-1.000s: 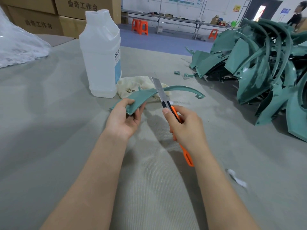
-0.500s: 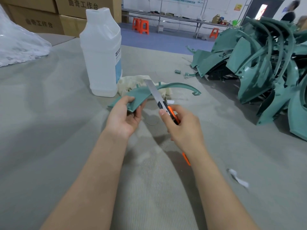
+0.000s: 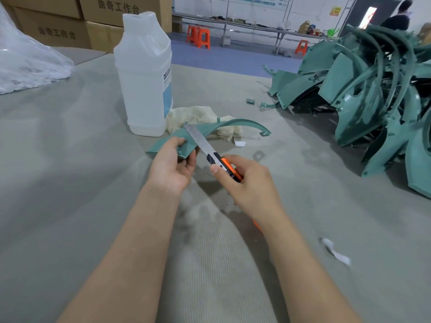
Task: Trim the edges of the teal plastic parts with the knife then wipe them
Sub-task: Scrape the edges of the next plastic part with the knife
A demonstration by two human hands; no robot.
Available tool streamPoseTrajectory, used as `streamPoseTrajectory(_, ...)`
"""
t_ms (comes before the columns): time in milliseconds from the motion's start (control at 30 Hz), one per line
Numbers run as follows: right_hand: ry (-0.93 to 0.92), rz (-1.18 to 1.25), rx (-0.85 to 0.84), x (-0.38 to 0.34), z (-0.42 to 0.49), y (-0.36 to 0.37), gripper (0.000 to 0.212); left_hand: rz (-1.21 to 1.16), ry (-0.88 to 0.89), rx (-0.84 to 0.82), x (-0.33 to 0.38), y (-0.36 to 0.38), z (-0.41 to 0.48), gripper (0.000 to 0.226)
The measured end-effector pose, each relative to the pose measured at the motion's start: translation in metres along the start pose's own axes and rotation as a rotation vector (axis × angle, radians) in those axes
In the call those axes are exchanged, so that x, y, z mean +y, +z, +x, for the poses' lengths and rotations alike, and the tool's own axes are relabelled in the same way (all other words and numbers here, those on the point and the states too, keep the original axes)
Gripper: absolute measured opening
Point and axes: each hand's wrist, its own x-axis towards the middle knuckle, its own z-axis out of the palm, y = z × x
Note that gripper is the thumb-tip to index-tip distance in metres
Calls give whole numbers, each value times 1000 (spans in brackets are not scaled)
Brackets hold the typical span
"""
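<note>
The left hand (image 3: 171, 169) grips the wide end of a curved teal plastic part (image 3: 163, 144), thumb on the upper face and fingers curled beneath, holding it raised just above the grey felt-covered table (image 3: 70, 183). The part's narrow arc extends to the right and ends in a small hook over the table. The right hand (image 3: 249, 185) is clenched around the orange handle of a utility knife (image 3: 210, 152), forefinger laid along the body near the blade. The extended blade (image 3: 198, 138) points up and to the left and lies against the part's right-hand edge, just beside the left fingertips. Directly behind the part lies a crumpled cream cloth (image 3: 193, 116), touching the base of an upright translucent white bottle (image 3: 144, 73) with a blue label. A pile of teal parts (image 3: 363, 96) occupies the right side of the table, well apart from the hands, with small teal offcuts (image 3: 250, 100) near its left edge. A white scrap (image 3: 335, 252) lies to the right of the right forearm. A clear plastic bag (image 3: 28, 61) and cardboard boxes (image 3: 58, 26) stand at the far left; a person (image 3: 398, 19) stands in the background.
</note>
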Motion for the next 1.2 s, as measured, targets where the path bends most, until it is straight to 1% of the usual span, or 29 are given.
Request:
streamPoseTrajectory(67,0,1,-25,-1,0,0,24,-1,7,0,0,1,1,6)
streamPoseTrajectory(167,-30,-19,-64,-4,-1,0,22,-33,20,-7,-1,1,3,28)
streamPoseTrajectory(233,-49,-23,-103,-6,-3,0,23,-66,10,-21,-1,1,4,36)
streamPoseTrajectory(300,-55,9,-146,-9,-4,0,23,-63,-2,-34,0,2,3,36)
streamPoseTrajectory(367,-38,73,-146,-11,-3,-1,18,-65,-2,-45,0,1,2,27)
streamPoseTrajectory(433,-8,136,-57,-11,-1,-4,10,-49,-4,-58,0,2,0,11)
streamPoseTrajectory(467,12,151,6,-11,0,-7,10,-30,-7,-68,0,3,-1,8)
streamPoseTrajectory(567,59,132,168,-9,4,-16,14,3,-15,-102,1,2,-5,12)
streamPoseTrajectory(667,98,123,234,-6,4,-21,14,32,7,-101,1,3,-7,12)
streamPoseTrajectory(867,140,105,239,-1,6,-23,16,80,62,-77,2,3,-9,15)
streamPoseTrajectory(933,142,103,231,-1,5,-22,18,72,57,-87,3,3,-9,16)
streamPoseTrajectory(1033,123,101,220,-3,5,-21,17,51,33,-107,3,3,-10,23)
streamPoseTrajectory(1200,95,83,155,-7,4,-17,13,42,14,-131,2,2,-8,29)
